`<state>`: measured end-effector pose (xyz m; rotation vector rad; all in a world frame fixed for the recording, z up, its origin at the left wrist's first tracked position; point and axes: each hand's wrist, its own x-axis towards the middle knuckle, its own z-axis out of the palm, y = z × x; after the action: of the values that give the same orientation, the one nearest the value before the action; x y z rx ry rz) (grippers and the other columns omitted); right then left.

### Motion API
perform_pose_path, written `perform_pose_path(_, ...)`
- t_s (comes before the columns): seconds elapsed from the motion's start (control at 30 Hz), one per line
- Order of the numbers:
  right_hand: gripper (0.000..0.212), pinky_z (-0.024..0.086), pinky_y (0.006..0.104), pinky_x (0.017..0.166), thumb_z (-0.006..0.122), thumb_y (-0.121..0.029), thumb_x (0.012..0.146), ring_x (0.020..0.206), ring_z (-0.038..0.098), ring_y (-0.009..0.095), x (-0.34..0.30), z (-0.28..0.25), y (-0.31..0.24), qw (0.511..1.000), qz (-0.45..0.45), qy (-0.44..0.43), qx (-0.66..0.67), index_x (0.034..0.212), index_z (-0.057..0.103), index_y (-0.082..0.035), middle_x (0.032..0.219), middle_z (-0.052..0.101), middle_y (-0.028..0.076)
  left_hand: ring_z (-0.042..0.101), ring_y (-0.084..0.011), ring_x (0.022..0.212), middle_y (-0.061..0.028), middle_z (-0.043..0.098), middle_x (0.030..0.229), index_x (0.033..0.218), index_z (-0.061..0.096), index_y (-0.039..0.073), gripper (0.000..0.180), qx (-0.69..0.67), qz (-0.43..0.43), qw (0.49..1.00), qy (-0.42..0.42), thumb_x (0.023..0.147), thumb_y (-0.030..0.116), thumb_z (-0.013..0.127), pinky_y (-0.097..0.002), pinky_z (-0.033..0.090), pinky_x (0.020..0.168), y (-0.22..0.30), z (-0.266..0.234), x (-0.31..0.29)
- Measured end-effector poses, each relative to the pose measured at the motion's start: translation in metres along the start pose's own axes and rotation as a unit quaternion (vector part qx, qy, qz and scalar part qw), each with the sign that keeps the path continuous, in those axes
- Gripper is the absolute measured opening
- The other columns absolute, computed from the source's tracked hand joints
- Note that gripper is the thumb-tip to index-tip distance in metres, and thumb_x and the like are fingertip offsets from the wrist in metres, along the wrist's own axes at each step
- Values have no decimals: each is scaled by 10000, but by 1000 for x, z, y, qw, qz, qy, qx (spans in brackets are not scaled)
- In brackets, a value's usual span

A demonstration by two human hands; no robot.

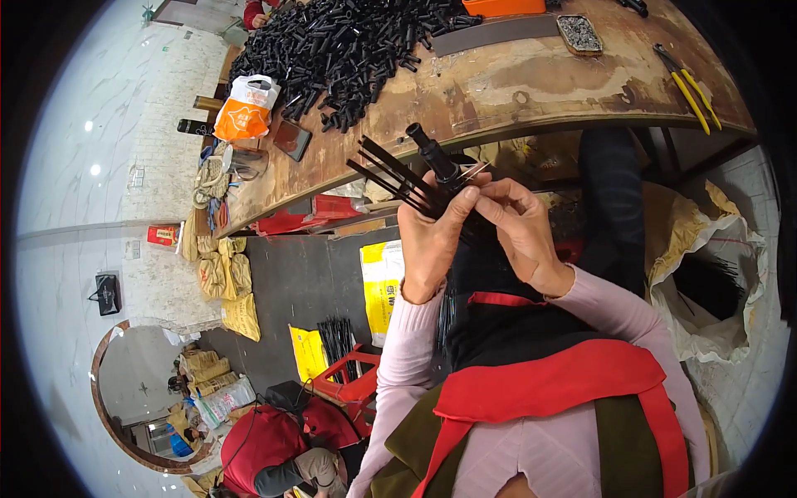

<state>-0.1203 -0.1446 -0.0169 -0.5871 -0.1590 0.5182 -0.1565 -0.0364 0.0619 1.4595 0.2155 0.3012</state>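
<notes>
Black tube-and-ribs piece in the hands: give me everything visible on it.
The black tube-and-ribs piece is a short dark cylinder, plastic by the look, with a round open end pointing up and left and a stepped collar below it. Several thin flat black ribs fan out from its lower end toward the left, tilted. It is held in the air just below the edge of the wooden workbench, not resting on it. The left hand grips it from below; the right hand pinches near the base, where its lower part is hidden.
</notes>
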Motion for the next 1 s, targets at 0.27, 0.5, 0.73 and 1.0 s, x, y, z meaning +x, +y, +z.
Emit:
perform_pose_path(0.27, 276, 400, 249, 973, 579, -195, 985, 1110, 538, 88, 11, -6, -16, 980, 172, -98, -1, 1212, 587, -38, 1167, 616, 14, 693, -157, 885, -152, 731, 959, 1065, 619, -85, 211, 287, 97, 952, 39, 919, 66, 638, -277, 530, 796, -10, -2, -9)
perform_pose_path(0.5, 317, 430, 287, 996, 600, -174, 965, 1140, 564, 133, 12, -28, -22, 960, 236, -123, 91, 1251, 586, -39, 1194, 624, 39, 692, -140, 850, -152, 733, 965, 1017, 631, -82, 164, 210, 93, 971, 63, 908, 42, 624, -271, 524, 750, -16, 24, -8)
perform_pose_path(0.73, 320, 476, 332, 915, 625, -218, 949, 1065, 614, 163, -9, -40, -118, 853, 122, -125, -492, 1176, 637, 7, 1087, 681, 93, 653, -235, 903, -131, 662, 907, 958, 606, -38, 158, 97, 31, 993, -54, 984, 62, 487, -371, 499, 875, -1, 22, -8)
perform_pose_path(1.0, 417, 420, 439, 900, 669, -274, 861, 1033, 489, 374, 55, -166, -293, 305, -271, 170, -897, 1163, 564, -8, 1097, 519, 198, 382, -103, 569, 2, 397, 687, 1140, 465, 61, 402, -191, -13, 977, -95, 912, 306, 688, -258, 347, 547, -31, 48, -6)
